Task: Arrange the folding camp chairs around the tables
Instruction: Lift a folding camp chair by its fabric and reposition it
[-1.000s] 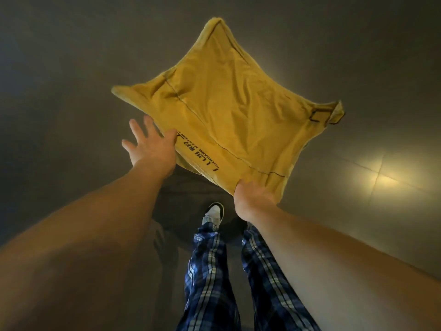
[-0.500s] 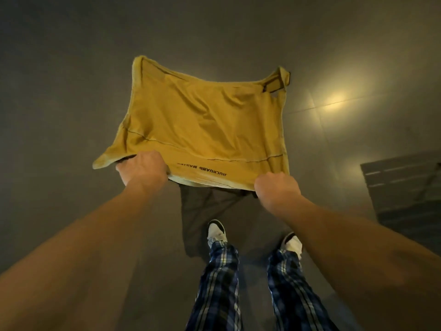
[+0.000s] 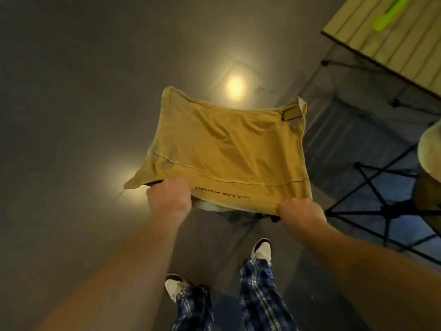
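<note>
Two legs in blue plaid trousers [image 3: 260, 297] stood at the lower edge of the head view, each ending in a white shoe; the right shoe [image 3: 262, 250] was set ahead of the left shoe [image 3: 175, 286] on the grey tiled floor [image 3: 71, 115]. Above them, both bare forearms reached forward. The left hand [image 3: 170, 199] was curled round the near edge of the yellow camp chair [image 3: 226, 154] close to its left corner, and the right hand [image 3: 301, 215] gripped the same edge at its right corner, so that the fabric seat hung spread between the hands, raised off the floor. A line of dark printed lettering ran along that near edge between the two hands, too blurred to read. A black buckled strap [image 3: 292, 115] lay at the far right corner of the fabric. To the right, beside the held chair, stood the crossed black frame of a second chair [image 3: 372, 204], its pale seat only partly in view. Farther off, in the upper right corner, a slatted bench [image 3: 372, 32] stood on thin black legs, and a bright green object [image 3: 391, 13] lay on it, its kind not discernible. Two glare spots shone on the floor beyond and left of the chair.
</note>
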Action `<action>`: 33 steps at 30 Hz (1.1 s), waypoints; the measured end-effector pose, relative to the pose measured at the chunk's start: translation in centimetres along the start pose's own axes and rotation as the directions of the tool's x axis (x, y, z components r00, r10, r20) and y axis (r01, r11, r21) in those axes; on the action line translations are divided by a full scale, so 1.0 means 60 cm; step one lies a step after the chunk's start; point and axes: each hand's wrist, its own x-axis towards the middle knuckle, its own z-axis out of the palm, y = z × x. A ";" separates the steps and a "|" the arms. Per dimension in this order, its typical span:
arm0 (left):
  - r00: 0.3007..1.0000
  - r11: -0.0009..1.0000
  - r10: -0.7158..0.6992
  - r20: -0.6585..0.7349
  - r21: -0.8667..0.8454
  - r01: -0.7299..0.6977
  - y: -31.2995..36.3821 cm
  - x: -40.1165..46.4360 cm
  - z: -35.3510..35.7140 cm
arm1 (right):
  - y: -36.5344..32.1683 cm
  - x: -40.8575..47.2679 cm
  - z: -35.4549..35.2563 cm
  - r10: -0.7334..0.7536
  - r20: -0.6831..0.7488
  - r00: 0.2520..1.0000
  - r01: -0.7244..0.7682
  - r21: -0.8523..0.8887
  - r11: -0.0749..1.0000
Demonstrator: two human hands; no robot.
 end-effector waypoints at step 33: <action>0.903 0.842 0.430 0.013 0.355 -0.406 0.563 0.094 -0.112 | 0.481 0.052 0.039 0.514 -0.044 0.856 -0.449 0.429 0.784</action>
